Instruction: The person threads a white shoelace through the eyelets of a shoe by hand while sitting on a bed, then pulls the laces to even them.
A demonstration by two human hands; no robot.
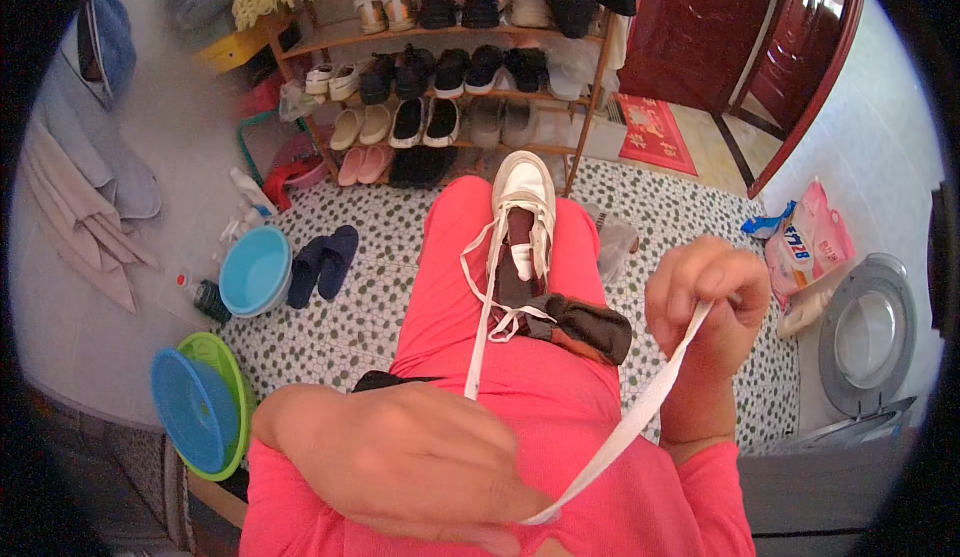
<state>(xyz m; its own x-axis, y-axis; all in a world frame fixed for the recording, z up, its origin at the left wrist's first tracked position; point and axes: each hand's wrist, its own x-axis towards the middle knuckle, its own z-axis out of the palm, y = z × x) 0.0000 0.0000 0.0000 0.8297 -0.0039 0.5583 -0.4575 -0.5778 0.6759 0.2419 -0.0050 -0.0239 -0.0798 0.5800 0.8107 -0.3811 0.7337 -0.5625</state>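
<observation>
A white sneaker point(524, 182) rests on my lap between my thighs, its toe pointing away from me. Its opening is loose, showing a dark brown lining, and part of its lace trails out over the side. Close to my chest, my left hand point(400, 457) is closed on the white shoelace point(640, 412), the grip partly hidden by the back of the hand. Raised at the right, my right hand point(708, 292) pinches the same lace, which hangs in a curve between both hands. A dark piece with a brown edge point(590, 329) lies at the sneaker's near end.
Ahead stands a wooden shoe rack point(440, 37) with several pairs of shoes. Basins point(195, 407) and a light blue basin point(256, 272) sit at the left, beside dark slippers point(322, 265). At the right are a pink detergent bag point(808, 242) and a round washer door point(868, 335).
</observation>
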